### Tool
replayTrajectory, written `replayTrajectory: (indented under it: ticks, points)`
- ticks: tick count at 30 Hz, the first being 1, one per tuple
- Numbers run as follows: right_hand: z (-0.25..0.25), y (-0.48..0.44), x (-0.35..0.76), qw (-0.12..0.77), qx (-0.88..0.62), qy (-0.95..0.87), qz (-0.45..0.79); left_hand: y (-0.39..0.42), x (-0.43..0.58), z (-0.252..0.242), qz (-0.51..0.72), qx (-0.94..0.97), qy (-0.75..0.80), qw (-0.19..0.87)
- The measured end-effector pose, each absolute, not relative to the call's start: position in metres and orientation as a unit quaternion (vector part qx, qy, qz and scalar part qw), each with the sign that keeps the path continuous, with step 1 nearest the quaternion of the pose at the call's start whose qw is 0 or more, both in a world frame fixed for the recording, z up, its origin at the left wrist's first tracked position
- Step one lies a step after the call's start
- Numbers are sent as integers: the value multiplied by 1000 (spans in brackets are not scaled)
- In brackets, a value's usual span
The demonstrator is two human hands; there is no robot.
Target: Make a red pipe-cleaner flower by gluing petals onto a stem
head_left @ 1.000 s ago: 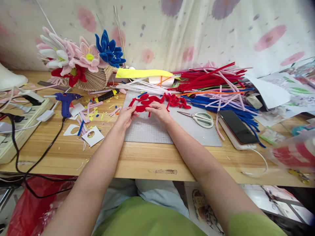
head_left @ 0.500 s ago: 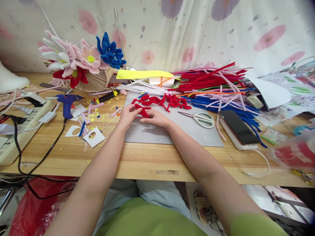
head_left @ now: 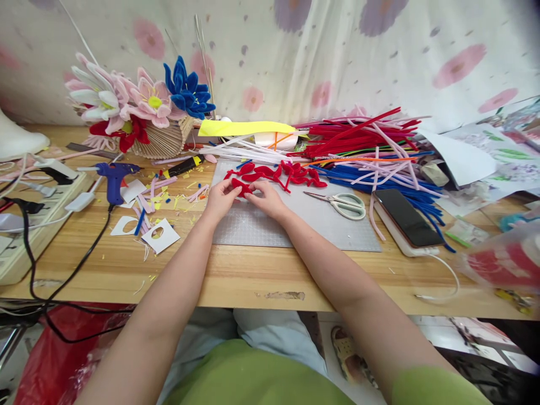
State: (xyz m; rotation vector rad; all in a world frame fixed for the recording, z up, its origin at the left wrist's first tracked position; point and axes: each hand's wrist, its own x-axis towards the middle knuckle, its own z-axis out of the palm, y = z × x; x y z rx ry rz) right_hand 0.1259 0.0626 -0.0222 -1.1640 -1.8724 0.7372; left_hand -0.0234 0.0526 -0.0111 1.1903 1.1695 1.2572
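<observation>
Between my two hands is a red pipe-cleaner petal [head_left: 241, 187], low over the grey cutting mat [head_left: 337, 237]. My left hand [head_left: 221, 201] pinches its left side between thumb and fingers. On its right side, the thumb and fingertips of my right hand [head_left: 269, 201] close on it, and they partly cover it. Just behind my hands lie several more red pipe-cleaner petals [head_left: 291, 171] on the mat. A pair of scissors [head_left: 348, 206] with pale green handles rests to the right, blades pointing left.
A blue glue gun [head_left: 115, 181] stands at the left beside scraps and a power strip [head_left: 46, 225]. Pipe-cleaner flowers [head_left: 152, 101] stand at the back left. Bundles of red [head_left: 363, 138] and blue pipe cleaners [head_left: 379, 183] lie behind a phone [head_left: 407, 218].
My right hand has shifted slightly left and up, its fingertips now closer to my left hand on the red petal. The petal's pointed end no longer shows between the hands.
</observation>
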Motion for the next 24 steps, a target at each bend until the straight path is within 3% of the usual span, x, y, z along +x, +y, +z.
replayTrajectory:
  ticks: [8, 24]
  points:
    - [-34, 71, 129, 398, -481, -648, 436, 52, -14, -18, 513, 451, 492, 540]
    - [-29, 65, 126, 418, -504, -704, 274, 48, -4, -19, 557, 408, 504, 518]
